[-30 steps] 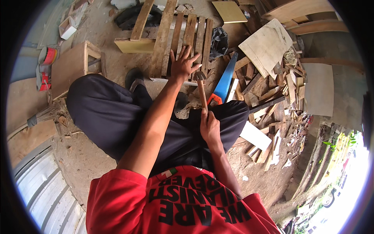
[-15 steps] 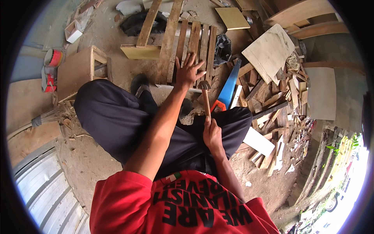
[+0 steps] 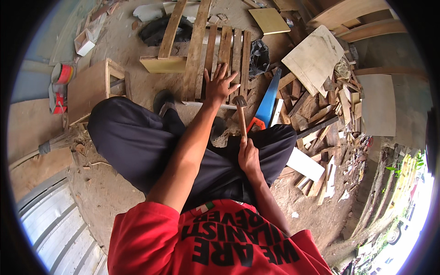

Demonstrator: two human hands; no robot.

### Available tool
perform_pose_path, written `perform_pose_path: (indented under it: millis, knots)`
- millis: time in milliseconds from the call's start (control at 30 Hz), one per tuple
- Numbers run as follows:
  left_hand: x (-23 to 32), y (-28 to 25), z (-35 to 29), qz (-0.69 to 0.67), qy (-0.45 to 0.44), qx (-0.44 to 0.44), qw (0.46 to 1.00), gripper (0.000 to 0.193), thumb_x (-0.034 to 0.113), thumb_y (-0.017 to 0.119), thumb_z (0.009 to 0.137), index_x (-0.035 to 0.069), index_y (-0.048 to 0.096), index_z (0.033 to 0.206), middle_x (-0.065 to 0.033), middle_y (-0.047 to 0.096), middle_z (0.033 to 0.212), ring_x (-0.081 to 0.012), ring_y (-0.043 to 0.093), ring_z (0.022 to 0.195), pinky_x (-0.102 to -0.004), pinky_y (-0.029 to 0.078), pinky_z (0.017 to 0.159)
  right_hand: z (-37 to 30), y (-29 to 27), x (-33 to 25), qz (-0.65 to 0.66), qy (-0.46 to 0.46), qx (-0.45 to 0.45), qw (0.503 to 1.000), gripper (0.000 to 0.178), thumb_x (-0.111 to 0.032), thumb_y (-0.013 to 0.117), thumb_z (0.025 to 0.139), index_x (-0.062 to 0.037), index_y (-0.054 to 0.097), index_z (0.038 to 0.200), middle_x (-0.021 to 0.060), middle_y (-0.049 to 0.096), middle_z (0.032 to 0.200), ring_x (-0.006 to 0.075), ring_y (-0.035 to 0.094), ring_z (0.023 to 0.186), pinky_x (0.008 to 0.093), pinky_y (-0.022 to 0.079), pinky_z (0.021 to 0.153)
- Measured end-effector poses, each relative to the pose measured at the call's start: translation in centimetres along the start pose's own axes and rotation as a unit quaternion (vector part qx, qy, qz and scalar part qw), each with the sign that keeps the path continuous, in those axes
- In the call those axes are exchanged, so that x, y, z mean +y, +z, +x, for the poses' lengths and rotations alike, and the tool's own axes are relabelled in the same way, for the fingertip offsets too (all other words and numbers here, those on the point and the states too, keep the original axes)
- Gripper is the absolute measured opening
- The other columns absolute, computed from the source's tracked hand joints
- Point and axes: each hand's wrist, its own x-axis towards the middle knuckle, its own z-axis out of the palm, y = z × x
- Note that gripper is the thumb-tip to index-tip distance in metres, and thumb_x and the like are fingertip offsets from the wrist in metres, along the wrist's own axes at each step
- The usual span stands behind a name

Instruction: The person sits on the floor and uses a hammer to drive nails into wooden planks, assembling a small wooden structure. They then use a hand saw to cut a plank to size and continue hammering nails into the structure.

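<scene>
Head view: the left hand (image 3: 220,85) lies spread-fingered over a slatted wooden panel (image 3: 224,46), masking its slats (image 3: 236,55) in part; off the panel's near end, the right hand (image 3: 249,156) grips a hammer (image 3: 242,115). Right of the panel, a knee (image 3: 280,140) partly hides a blue saw (image 3: 268,101).

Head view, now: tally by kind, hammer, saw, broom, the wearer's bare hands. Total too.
Hammer: 1
Saw, blue blade, orange handle: 1
Broom, at far left: 1
Bare hands: 2 (left hand spread over the wooden slats, right hand gripping the hammer's handle)
Total: 5
</scene>
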Motion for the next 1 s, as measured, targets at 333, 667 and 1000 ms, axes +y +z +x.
perform_pose_path:
  millis: [333,667,1000]
  knots:
    - [-0.9,0.6,-0.5,0.038,0.012,0.035,0.999,0.054,0.060,0.059,0.091,0.036,0.058,0.139,-0.0077,0.037,0.158,-0.0262,0.031,0.148,-0.0725,0.014,0.114,0.4,-5.3,-6.8,0.247,-0.023,0.020,0.968,0.049,-0.042,0.035,0.108,0.0020,0.051,0.092,0.0067,0.051,0.064,0.0133,0.049,0.055,0.0316,0.041,0.051]
    - [-0.9,1.3,-0.4,0.027,0.008,0.046,0.999,0.055,0.062,0.056,0.092,0.038,0.055,0.141,-0.0058,0.034,0.160,-0.0243,0.031,0.148,-0.0711,0.013,0.115,0.0,-1.1,-1.9,0.050,0.004,0.024,0.998,0.038,-0.029,0.042,0.108,0.0015,0.049,0.086,0.0244,0.053,0.062,0.0485,0.053,0.059,0.0463,0.043,0.052]
    - [-0.5,0.9,-0.2,0.028,0.020,0.046,0.998,0.056,0.063,0.056,0.091,0.037,0.056,0.141,-0.0079,0.038,0.158,-0.0267,0.032,0.148,-0.0724,0.013,0.114,0.4,-1.2,-2.9,0.141,-0.039,0.054,0.988,0.043,-0.035,0.039,0.108,0.0023,0.050,0.090,0.0175,0.051,0.060,0.0315,0.055,0.051,0.0401,0.043,0.051]
